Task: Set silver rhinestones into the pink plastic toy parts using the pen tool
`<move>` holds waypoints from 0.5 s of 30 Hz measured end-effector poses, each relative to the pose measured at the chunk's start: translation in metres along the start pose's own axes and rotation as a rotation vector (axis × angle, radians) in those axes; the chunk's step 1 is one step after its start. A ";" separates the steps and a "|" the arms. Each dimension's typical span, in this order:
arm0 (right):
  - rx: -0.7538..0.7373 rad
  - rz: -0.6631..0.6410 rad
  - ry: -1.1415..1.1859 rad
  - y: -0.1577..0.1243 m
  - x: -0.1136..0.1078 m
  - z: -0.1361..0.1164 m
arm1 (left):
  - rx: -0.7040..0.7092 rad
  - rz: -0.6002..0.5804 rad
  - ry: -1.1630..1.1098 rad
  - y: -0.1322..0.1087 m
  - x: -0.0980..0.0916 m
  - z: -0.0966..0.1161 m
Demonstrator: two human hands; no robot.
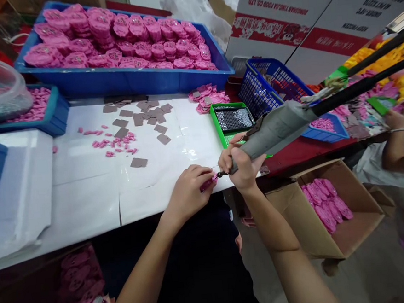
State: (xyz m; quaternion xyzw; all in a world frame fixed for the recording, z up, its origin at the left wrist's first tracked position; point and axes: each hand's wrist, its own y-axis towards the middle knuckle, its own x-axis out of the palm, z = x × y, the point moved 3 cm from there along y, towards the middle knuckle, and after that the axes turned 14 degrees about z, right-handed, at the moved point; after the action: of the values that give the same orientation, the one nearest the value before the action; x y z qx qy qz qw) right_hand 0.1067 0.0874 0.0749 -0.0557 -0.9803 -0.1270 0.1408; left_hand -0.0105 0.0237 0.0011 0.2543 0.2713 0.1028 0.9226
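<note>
Our left hand (pixel 191 187) pinches a pink piece (pixel 207 184) at the counter's (pixel 87 196) front edge; our right hand (pixel 240 166) grips a grey driver (pixel 276 128), tip at it. We judge this piece unfinished; loose pink parts (pixel 129 138) lie unused.

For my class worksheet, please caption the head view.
Right hand holds a grey driver to a pink part in the left hand.

The white tabletop (pixel 156 189) offers passage leftward along its front; grey tool (pixel 276 130) and green tray (pixel 218 125) block rightward.
</note>
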 end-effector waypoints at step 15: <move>0.056 -0.259 0.053 -0.002 0.010 0.007 | -0.009 0.009 -0.019 0.001 0.001 -0.002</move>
State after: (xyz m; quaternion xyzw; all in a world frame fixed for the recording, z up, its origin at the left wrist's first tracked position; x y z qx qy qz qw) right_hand 0.0951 0.0883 0.0712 0.0785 -0.9783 -0.1182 0.1508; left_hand -0.0105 0.0256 -0.0008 0.2524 0.2608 0.1058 0.9258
